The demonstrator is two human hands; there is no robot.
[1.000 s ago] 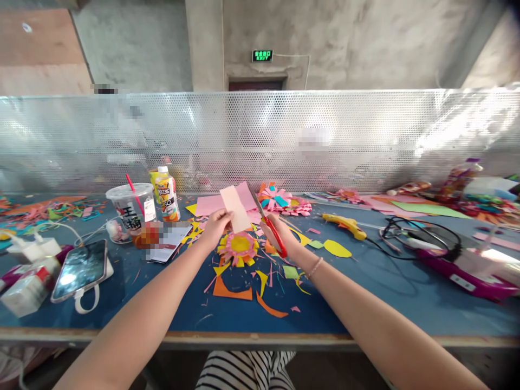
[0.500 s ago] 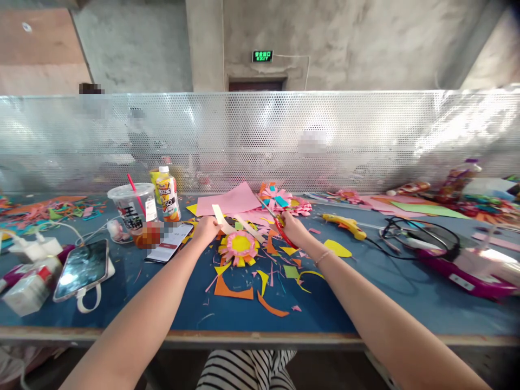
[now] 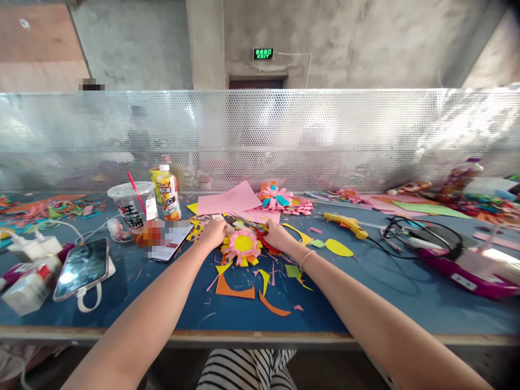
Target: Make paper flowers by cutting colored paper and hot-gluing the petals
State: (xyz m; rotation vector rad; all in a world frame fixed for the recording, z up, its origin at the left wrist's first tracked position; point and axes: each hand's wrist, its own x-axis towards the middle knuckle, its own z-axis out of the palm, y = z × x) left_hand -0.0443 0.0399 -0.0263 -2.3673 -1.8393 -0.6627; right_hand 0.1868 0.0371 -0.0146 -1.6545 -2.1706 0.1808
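My left hand (image 3: 215, 233) is closed on a pale paper strip (image 3: 218, 217), of which only a little shows above the fingers. Opposite it, my right hand (image 3: 277, 236) grips red-handled scissors (image 3: 266, 249); their blades point left, toward the strip, and are partly hard to make out. Between and just below both hands lies a paper flower (image 3: 244, 244) with a yellow centre, a pink ring and yellow outer petals. Behind the hands rests a pink paper sheet (image 3: 227, 198), with pink and blue paper flowers (image 3: 276, 198) to its right.
Orange scraps (image 3: 233, 288) and other paper offcuts lie in front. On the left are a phone (image 3: 83, 269), a second phone (image 3: 173, 244), a drink cup (image 3: 129, 208) and a bottle (image 3: 168, 195). A yellow glue gun (image 3: 346, 224) lies right. A perforated metal screen (image 3: 244, 141) stands behind.
My hands have come closer together. The right hand has moved left and the scissors now point more to the left. The strip that stood up from my left hand is now lowered.
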